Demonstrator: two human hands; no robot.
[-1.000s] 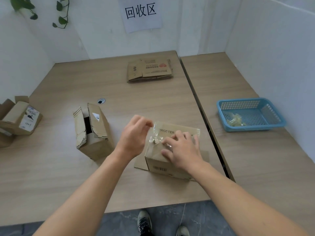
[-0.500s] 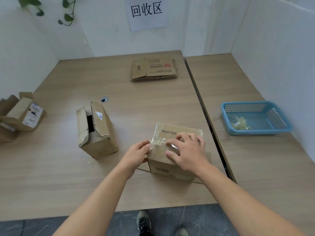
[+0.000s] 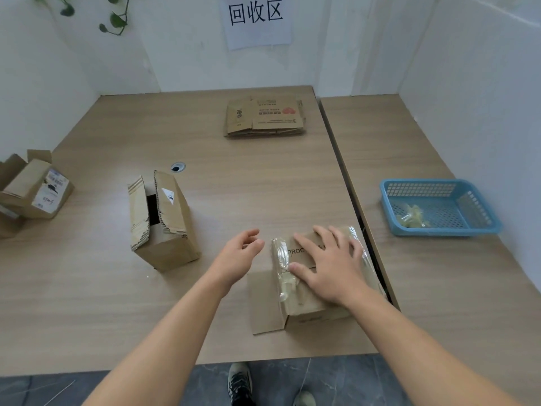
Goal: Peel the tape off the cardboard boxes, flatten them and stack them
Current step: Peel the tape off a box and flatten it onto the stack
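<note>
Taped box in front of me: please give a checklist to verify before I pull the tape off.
1. Box held steady: right hand lies flat on the box. Ok.
2. Left hand free: open, holding nothing, beside the tape. Ok.
3. Tape gripped: no finger pinches it. Not ok.
4. Loose tape end: tape is wrinkled, free end unclear. Cannot tell.
5. Basket has room for tape: few scraps inside. Ok.

Bare forearms (image 3: 175,332), left hand (image 3: 238,259), right hand (image 3: 330,268), dark lace-up shoes (image 3: 240,383), possibly grey-green trainers
</note>
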